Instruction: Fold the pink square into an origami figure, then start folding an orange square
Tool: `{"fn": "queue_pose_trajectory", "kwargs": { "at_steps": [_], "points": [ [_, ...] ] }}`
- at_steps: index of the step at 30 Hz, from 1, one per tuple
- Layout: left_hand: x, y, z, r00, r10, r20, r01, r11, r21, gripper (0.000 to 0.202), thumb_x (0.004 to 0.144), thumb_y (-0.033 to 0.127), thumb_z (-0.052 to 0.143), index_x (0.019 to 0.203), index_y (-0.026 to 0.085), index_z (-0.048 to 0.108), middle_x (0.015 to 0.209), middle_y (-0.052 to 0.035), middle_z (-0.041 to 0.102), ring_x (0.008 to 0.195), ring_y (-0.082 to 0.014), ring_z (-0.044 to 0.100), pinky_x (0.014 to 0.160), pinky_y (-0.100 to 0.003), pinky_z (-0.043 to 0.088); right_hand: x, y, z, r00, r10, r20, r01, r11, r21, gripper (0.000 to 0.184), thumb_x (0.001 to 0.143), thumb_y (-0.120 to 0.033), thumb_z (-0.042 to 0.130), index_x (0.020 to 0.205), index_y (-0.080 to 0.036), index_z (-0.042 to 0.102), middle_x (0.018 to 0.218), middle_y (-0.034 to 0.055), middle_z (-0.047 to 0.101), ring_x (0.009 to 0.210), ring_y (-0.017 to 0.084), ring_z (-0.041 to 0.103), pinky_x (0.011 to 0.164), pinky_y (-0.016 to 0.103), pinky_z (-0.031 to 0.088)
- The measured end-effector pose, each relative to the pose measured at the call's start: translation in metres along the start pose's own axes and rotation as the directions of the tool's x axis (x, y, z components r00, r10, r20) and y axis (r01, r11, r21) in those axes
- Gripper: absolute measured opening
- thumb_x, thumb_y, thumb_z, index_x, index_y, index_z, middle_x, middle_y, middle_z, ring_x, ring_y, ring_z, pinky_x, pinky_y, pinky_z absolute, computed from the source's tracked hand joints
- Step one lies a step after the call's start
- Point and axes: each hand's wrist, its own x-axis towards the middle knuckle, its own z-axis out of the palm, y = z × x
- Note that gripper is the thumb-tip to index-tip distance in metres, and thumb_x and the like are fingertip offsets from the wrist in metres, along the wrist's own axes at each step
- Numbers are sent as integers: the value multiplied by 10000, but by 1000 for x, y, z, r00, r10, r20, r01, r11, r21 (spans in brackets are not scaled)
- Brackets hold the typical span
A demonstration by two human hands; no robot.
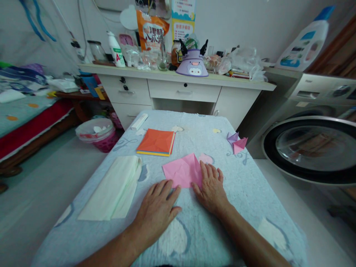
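Observation:
A creased sheet of pink origami paper (pixel 183 171) lies on the blue patterned cloth, with one edge folded. My left hand (pixel 157 204) rests flat at its lower left edge, fingers stretched out and fingertips on the paper. On the right, my right hand (pixel 210 187) lies with its fingers over the paper's right edge and its thumb near the lower edge. Neither hand grips the sheet. Beyond it sits a stack of coloured paper (pixel 156 141) with an orange sheet on top. Two folded paper pieces, one purple (pixel 232 138) and one pink (pixel 240 145), stand near the right edge.
A folded pale green cloth or paper (pixel 112 189) lies left of my left hand. A white box-like stick (pixel 139 121) is at the far left corner. Behind the table stands a cluttered white desk (pixel 183 90); a washing machine (pixel 311 126) is at right, a bin (pixel 97 133) at left.

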Motion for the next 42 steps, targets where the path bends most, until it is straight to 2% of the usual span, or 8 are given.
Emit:
{"fn": "queue_pose_trajectory", "kwargs": {
  "at_steps": [4, 9, 17, 30, 33, 36, 39, 42],
  "points": [
    [2, 1, -2, 1000, 9, 7, -9, 1000, 7, 479, 843, 392, 632, 1295, 267, 539, 1315, -95, 563, 1207, -297, 489, 990, -473, 418, 0, 0, 2, 1000, 24, 3, -24, 1000, -6, 843, 855, -610, 444, 1495, -111, 219, 1388, 195, 464, 1299, 374, 360, 1082, 583, 192],
    [1, -2, 1, 1000, 5, -1, -5, 1000, 12, 467, 829, 376, 650, 1265, 229, 569, 1307, -117, 577, 1197, -300, 521, 987, -465, 448, 0, 6, 0, 999, 30, 16, -30, 999, 11, 850, 841, -587, 481, 1507, -148, 189, 1387, 181, 458, 1295, 362, 361, 1073, 575, 206],
    [-6, -6, 10, 998, -12, -67, 13, 1000, 18, 345, 894, 351, 539, 1187, 183, 609, 1264, -131, 613, 1178, -285, 561, 981, -452, 476, -3, 39, -5, 998, 48, 45, -49, 999, 12, 875, 828, -539, 523, 1521, -198, 113, 1413, 169, 418, 1309, 361, 338, 1043, 583, 241],
    [-9, -9, 8, 994, 34, -104, -20, 992, 127, 347, 870, 302, 545, 1141, 103, 632, 1206, -167, 651, 1107, -283, 605, 933, -423, 508, -5, 53, -23, 979, 31, 201, -60, 988, 140, 766, 821, -251, 504, 1510, -218, 173, 1457, 142, 357, 1334, 303, 317, 1072, 514, 278],
    [-1, -9, -2, 999, -4, -48, 7, 997, 74, 269, 868, 262, 544, 1071, 119, 648, 1138, -151, 671, 1050, -274, 622, 884, -412, 521, -5, 55, -23, 978, 25, 206, -57, 986, 155, 785, 793, -203, 480, 1510, -200, 160, 1454, 142, 358, 1333, 292, 316, 1088, 509, 260],
    [15, -11, -21, 993, -67, 94, 67, 998, -2, 180, 889, 279, 515, 880, 163, 653, 947, -94, 691, 912, -244, 643, 810, -382, 521, -5, 57, -18, 985, 31, 170, -61, 983, 174, 805, 741, -163, 469, 1495, -177, 188, 1441, 147, 370, 1323, 298, 324, 1084, 515, 263],
    [34, -16, -39, 973, -89, 212, 98, 995, -34, 167, 889, 286, 499, 810, 182, 604, 857, -63, 664, 849, -233, 633, 762, -362, 495, -4, 56, -15, 998, 11, 58, -24, 973, 230, 776, 712, -150, 457, 1457, -151, 240, 1398, 166, 395, 1299, 314, 342, 1066, 538, 274],
    [50, -24, -46, 962, -73, 262, 100, 991, -92, 121, 813, 301, 584, 865, 196, 560, 885, -45, 636, 862, -230, 604, 762, -348, 468, -2, 50, -15, 990, -91, -108, 119, 949, 293, 638, 751, -185, 464, 1376, -172, 340, 1328, 157, 436, 1261, 316, 371, 1045, 551, 286]
  ]
}}
